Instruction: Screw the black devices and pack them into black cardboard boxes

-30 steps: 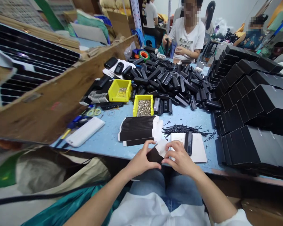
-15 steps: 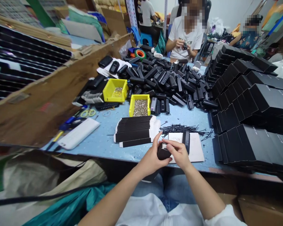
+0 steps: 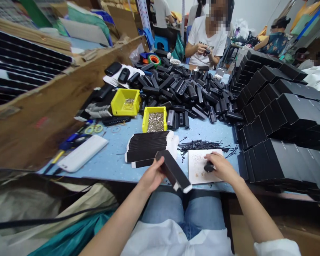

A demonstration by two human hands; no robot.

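My left hand (image 3: 152,176) is closed round a long narrow black cardboard box (image 3: 173,170), held tilted above the table's front edge. White inner flaps stick out at the box's near end. Over a white board (image 3: 196,167), my right hand (image 3: 222,166) has its fingers wrapped round a black plastic device (image 3: 208,166); most of it is hidden by the hand. Left of the board lies a row of flat black cartons (image 3: 146,145) with white edges. Thin black screws or pins (image 3: 202,145) are heaped behind the board.
Two yellow bins (image 3: 125,101) hold small metal parts. A large pile of black devices (image 3: 186,89) covers the table's back. Stacked black boxes (image 3: 282,117) rise on the right. A white power bank (image 3: 82,153) lies left, beside a wooden board (image 3: 56,92). A co-worker (image 3: 206,39) sits opposite.
My hands have moved apart. The left has carried the box leftward and tipped its near end down; the right has let go of the box and taken hold of the device on the white board.
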